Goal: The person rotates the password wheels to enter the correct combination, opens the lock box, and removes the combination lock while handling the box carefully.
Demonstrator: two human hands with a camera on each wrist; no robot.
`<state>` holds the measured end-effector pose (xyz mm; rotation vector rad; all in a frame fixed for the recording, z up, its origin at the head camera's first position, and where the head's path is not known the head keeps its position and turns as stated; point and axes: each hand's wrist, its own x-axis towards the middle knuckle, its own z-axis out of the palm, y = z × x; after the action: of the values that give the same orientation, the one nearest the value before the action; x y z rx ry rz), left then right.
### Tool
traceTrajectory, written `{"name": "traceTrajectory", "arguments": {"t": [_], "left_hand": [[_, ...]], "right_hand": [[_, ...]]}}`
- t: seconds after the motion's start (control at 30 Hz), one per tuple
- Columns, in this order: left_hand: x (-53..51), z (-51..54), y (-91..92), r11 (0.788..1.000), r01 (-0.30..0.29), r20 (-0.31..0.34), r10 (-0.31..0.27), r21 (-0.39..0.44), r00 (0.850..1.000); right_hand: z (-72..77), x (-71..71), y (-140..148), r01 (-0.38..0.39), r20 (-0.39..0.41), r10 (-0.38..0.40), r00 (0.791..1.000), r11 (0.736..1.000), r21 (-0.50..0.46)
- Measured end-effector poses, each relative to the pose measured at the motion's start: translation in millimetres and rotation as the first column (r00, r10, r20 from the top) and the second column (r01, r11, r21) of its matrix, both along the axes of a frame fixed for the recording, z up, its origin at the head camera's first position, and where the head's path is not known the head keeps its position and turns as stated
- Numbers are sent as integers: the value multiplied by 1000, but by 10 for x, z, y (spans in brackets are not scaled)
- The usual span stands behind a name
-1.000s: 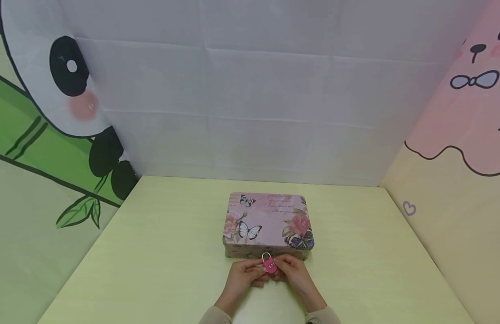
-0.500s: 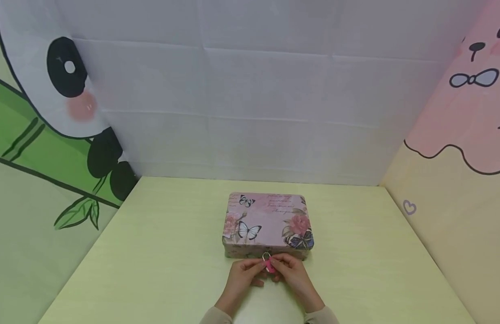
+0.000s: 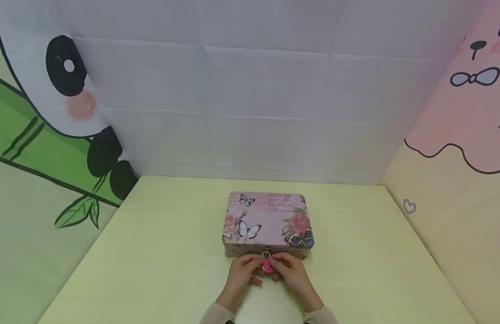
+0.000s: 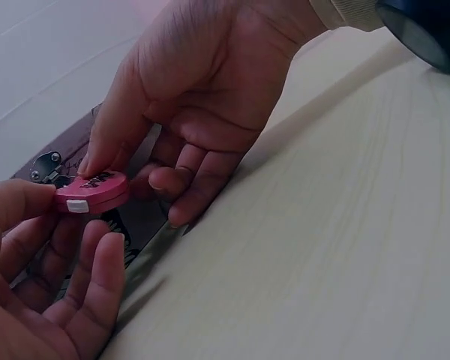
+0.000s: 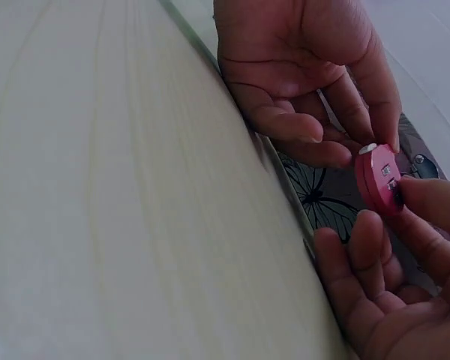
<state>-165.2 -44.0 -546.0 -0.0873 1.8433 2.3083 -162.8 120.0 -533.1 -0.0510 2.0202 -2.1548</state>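
A pink padlock (image 3: 268, 265) with a metal shackle is at the front latch of a pink tin box (image 3: 270, 220) printed with butterflies and roses. My left hand (image 3: 238, 276) pinches the padlock's left side between thumb and forefinger. From the right, my right hand (image 3: 292, 274) pinches it, thumb on the face. In the right wrist view, number dials show on the padlock (image 5: 380, 178). A white piece sits on the edge of the padlock (image 4: 92, 192) in the left wrist view. The box lid is down.
The box stands on a pale yellow table (image 3: 173, 252). Behind it rises a white cloth backdrop (image 3: 250, 103). Side panels carry a panda drawing (image 3: 27, 67) at left and a pink animal drawing (image 3: 472, 121) at right.
The padlock has tilted and turned slightly between the fingers, and its shackle now looks nearer the latch. My right thumb has moved onto its face. The box has stayed put.
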Motion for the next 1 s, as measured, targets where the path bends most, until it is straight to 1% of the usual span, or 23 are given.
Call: {"name": "traceTrajectory", "arguments": {"t": [0.17,0.4,0.53,0.73,1.0], "left_hand": [[-15,-4,2,1000,0,20,0,17,1000],[-37,-8,-11,1000,11,52,-11,17,999],[-52,-23,-33,1000,24,59,-25,10,998],[-80,-33,-63,999,34,55,-33,-13,998],[-86,29,-67,999,31,28,-30,-39,999]], "right_hand": [[21,15,-10,11,-3,-11,1000,999,35],[-10,28,-8,-20,-66,26,997,995,94],[3,39,-29,-8,-84,20,996,991,132],[4,52,-58,47,-146,-12,989,969,241],[-10,42,-83,108,-219,-36,975,940,325]]}}
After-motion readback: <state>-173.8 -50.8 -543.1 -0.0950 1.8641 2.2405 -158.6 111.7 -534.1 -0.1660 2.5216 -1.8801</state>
